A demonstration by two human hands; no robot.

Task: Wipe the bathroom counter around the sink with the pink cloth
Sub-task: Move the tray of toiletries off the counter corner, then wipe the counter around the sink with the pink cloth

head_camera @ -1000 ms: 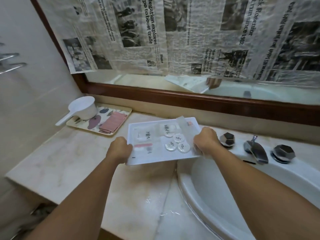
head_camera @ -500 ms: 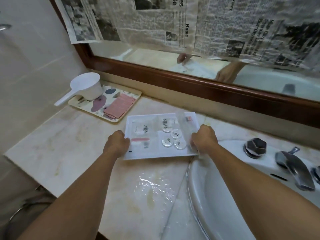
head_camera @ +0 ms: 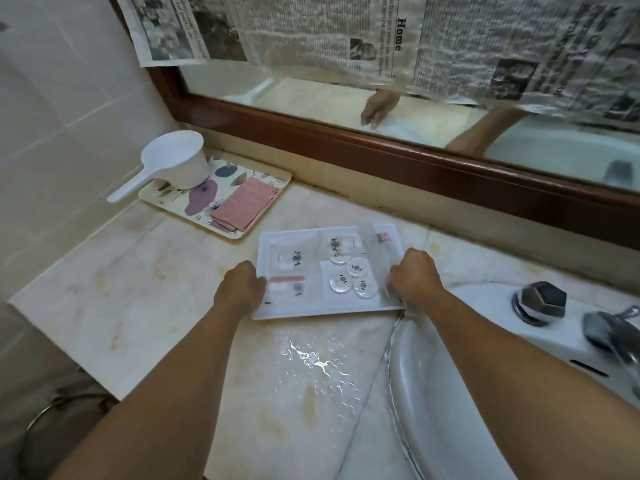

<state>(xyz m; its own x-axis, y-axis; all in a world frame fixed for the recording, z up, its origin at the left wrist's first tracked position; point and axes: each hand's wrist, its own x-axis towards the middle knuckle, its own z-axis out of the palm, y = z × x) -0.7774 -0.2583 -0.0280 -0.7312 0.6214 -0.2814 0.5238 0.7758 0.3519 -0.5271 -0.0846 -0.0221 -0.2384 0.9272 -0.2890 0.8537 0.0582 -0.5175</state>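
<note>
Both hands curled on white toiletry tray [head_camera: 332, 306]: left hand [head_camera: 239, 289] at near-left edge, right hand [head_camera: 414, 277] at near-right. Clearing step, apparently. Pink cloth [head_camera: 242, 206] folded, untouched, on patterned tray [head_camera: 273, 178] beside sink [head_camera: 450, 393]. Next: release, fetch cloth, wipe wet patch [head_camera: 315, 362].

Two bare forearms fill the lower half of the frame, entering from about 7 o'clock and 5 o'clock. No sleeve, cuff or fabric shows anywhere along either arm up to the frame's edge. The left hand [head_camera: 240, 289] and the right hand [head_camera: 415, 277] are uncovered, seen from the back, knuckles rounded. The wrists are bare, and the visible backs of the hands carry nothing. The fingertips are hidden from this angle, so nails cannot be made out. In the mirror at 1 o'clock a reflected bare hand and forearm appear, likewise unsleeved.
</note>
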